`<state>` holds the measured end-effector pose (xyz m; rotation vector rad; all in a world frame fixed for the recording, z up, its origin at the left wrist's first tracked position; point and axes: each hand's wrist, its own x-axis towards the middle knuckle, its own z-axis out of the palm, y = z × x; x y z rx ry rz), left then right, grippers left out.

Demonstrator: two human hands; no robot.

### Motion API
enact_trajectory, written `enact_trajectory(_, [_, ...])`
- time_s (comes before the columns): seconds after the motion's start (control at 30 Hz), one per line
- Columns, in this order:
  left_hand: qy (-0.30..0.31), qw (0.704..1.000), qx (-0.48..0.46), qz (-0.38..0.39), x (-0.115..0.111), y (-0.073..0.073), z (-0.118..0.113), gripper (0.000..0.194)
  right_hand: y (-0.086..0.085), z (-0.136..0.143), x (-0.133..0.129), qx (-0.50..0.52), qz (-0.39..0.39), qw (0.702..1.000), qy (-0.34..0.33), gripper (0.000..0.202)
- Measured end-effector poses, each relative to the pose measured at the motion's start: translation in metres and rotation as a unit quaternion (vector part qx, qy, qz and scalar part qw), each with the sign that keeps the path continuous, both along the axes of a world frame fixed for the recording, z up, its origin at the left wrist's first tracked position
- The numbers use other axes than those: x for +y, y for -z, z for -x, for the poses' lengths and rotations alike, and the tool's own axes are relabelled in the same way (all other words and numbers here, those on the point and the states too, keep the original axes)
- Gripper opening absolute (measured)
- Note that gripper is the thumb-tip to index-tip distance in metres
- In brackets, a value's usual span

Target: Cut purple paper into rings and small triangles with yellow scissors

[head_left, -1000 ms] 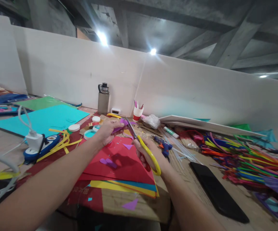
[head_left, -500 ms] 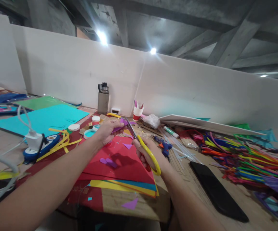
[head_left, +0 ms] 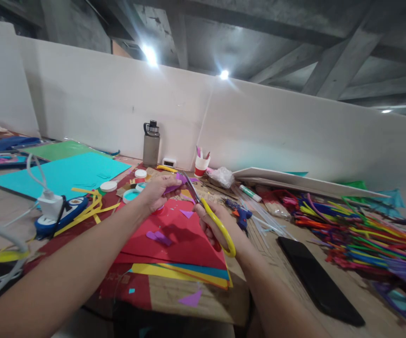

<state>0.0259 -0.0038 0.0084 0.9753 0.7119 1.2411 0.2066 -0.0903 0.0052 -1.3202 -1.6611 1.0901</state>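
Note:
My left hand [head_left: 158, 191] pinches a small piece of purple paper [head_left: 172, 188] above the back edge of the red sheets. In my right hand [head_left: 211, 223] are yellow-handled scissors [head_left: 220, 225], their blades pointing up and left, with the tips at the purple paper. Whether the blades are parted is hard to tell. Under both hands lies a stack of red paper [head_left: 185, 253] with yellow and blue sheets below it. Purple cut pieces [head_left: 158, 237] rest on the red sheet, and a purple scrap [head_left: 190, 298] lies in front of the stack.
A black phone [head_left: 318, 279] and many coloured pipe cleaners [head_left: 364, 234] lie to the right. A glue gun [head_left: 242, 217] is beside the right hand. Behind stand a bottle [head_left: 151, 145] and a pen cup [head_left: 202, 166]. Turquoise paper [head_left: 65, 173] and a power strip [head_left: 62, 218] are left.

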Motion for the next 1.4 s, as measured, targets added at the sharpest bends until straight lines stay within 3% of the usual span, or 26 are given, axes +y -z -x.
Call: enact_trajectory(1.4, [0.031, 0.999, -0.005, -0.004, 0.0067, 0.0044, 0.0031, 0.006, 0.0045, 0.0013, 0.0036, 0.007, -0.008, 1.0, 0.024, 0.032])
